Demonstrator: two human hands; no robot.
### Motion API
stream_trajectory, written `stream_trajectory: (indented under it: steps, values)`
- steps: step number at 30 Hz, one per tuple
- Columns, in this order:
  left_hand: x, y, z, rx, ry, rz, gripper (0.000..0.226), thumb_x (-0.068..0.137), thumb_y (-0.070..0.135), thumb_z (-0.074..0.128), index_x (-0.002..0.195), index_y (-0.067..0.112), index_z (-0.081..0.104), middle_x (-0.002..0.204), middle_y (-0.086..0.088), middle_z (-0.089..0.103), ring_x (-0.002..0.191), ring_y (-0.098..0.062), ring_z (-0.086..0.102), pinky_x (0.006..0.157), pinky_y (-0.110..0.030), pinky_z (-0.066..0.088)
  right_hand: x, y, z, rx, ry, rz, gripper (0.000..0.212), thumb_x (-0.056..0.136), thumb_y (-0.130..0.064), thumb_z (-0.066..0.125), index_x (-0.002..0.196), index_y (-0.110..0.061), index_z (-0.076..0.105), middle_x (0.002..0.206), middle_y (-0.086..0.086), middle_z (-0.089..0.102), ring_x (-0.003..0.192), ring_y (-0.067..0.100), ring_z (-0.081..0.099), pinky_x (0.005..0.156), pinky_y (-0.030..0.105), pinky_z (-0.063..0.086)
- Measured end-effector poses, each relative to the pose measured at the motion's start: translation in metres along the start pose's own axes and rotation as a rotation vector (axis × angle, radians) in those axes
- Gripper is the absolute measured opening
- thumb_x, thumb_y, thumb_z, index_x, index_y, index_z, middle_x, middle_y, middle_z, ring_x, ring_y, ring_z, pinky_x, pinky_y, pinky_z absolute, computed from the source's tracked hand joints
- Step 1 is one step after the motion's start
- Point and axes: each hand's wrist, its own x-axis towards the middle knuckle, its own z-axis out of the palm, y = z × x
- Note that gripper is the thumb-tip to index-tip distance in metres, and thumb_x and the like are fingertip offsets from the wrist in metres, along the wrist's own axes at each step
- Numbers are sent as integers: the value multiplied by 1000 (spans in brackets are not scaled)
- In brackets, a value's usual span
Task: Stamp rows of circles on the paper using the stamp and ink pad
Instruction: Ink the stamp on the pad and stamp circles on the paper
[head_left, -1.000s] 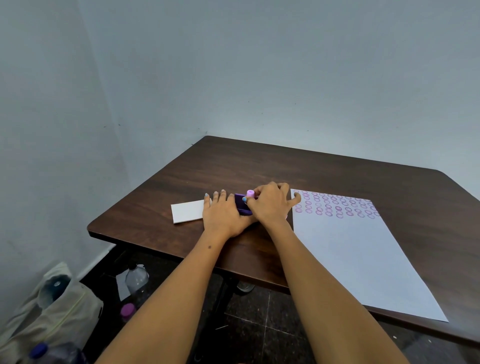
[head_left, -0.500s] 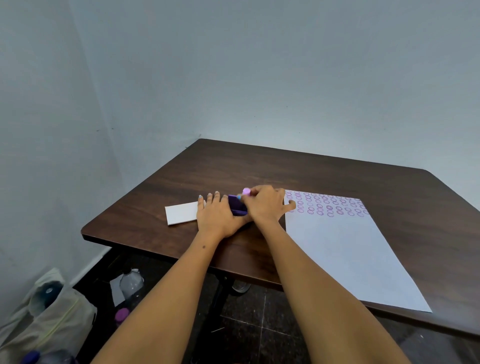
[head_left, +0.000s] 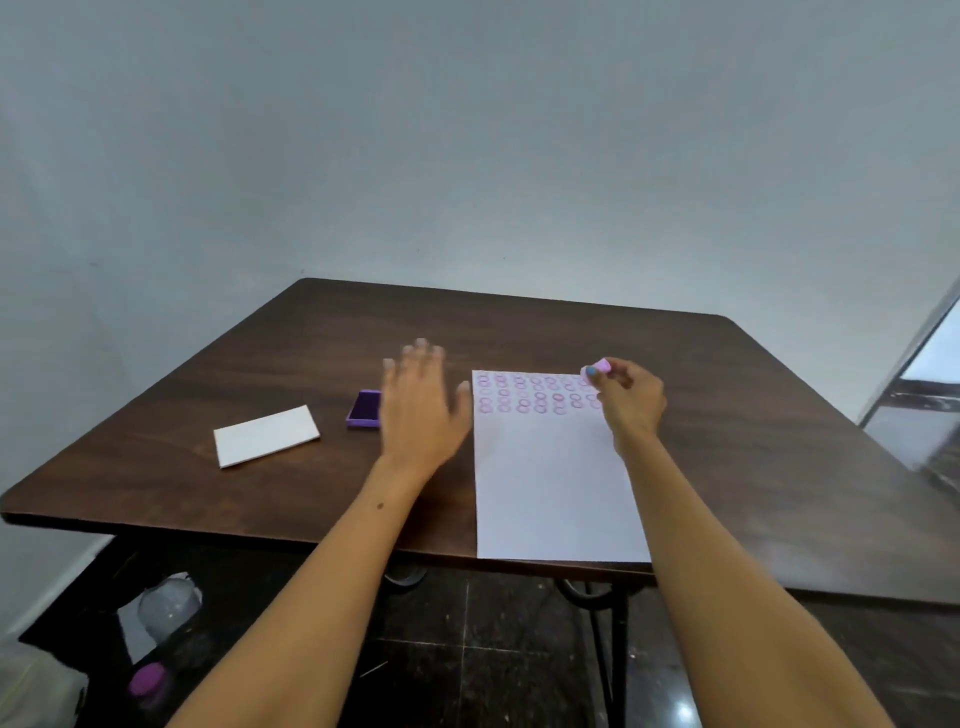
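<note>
My left hand (head_left: 418, 410) was motion-blurred and covered the ink pad's (head_left: 363, 409) right edge. My right hand (head_left: 626, 399) hid most of the stamp (head_left: 598, 368).

Left hand (head_left: 421, 402) splayed, seemingly hovering; right hand (head_left: 626, 397) pinched.

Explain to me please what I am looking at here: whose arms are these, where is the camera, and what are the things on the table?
There is no machine here. A person wears a wide-angle camera on the head, so you look forward and down along that person's own two bare arms.

On the dark wooden table lies a white sheet of paper. Its far end already carries rows of purple circles. To the left of the sheet sits a small purple ink pad, open, and further left a white card or lid; I cannot tell which.

The right hand pinches a small pink stamp over the far right corner of the sheet. The left hand is open and holds nothing. It is blurred, between the ink pad and the sheet, partly covering the pad.
</note>
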Motion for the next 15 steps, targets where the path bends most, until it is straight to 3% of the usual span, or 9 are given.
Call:
stream_trajectory:
  steps: [3,6,9,15]
  values:
    - [2,45,23,-134,-200,173,48,91,11,41,138,2,35,152,-16,29,143,-27,22,119,-35,13,0,10,-4,-103,-46,-75,16,83,-16,66,98,-12,71,80,-1,70,75,9,61,80,20,45]
    - [1,57,42,-125,-350,171,48,86,0,38,135,-1,37,149,-16,34,140,-25,27,115,-33,19,-1,18,-6,-178,-87,-152,28,85,-13,66,112,-7,66,97,7,70,89,15,63,87,20,44]
    - [-2,53,51,-94,-364,123,44,83,-1,40,127,-1,45,141,-18,43,132,-25,37,110,-33,25,-1,20,-6,-208,-98,-204,31,85,-9,65,116,-5,64,105,13,70,96,22,65,86,20,44]
    - [-1,49,56,-82,-367,63,39,83,2,40,119,-1,52,138,-18,47,129,-26,41,109,-35,27,-2,22,-6,-245,-145,-248,25,86,-6,63,110,-5,66,104,13,71,92,18,64,82,18,46]
